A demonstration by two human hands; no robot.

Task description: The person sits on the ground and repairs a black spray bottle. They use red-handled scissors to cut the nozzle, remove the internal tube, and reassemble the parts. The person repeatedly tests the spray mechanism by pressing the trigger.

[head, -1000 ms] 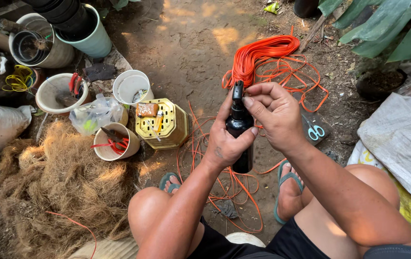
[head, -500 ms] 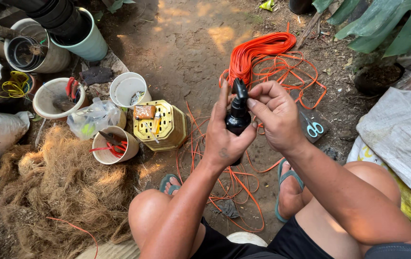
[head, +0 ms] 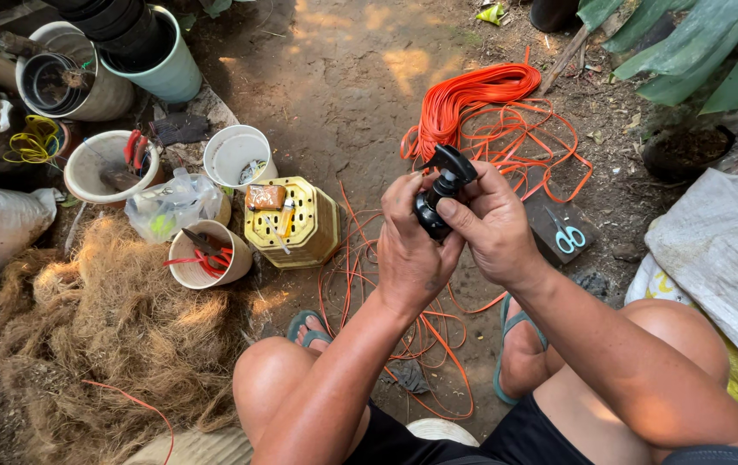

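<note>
I hold a small black spray bottle (head: pixel 440 188) in front of me with both hands, its trigger head pointing up and to the right. My left hand (head: pixel 412 250) wraps around the bottle's body, which is mostly hidden. My right hand (head: pixel 491 222) grips the neck and cap just under the trigger. Behind the bottle a bundle of orange cord (head: pixel 472 99) lies on the dirt, with loose loops trailing toward my feet.
A yellow slotted box (head: pixel 293 224) and several white cups (head: pixel 235 155) of tools stand at left. Brown coconut fibre (head: pixel 111 327) is heaped at lower left. Blue-handled scissors (head: pixel 568 234) lie on a dark block at right, beside a white sack (head: pixel 722 250).
The bottle has tilted from upright so its trigger head now points right. My right hand has closed more tightly round the neck, and both hands sit slightly lower.
</note>
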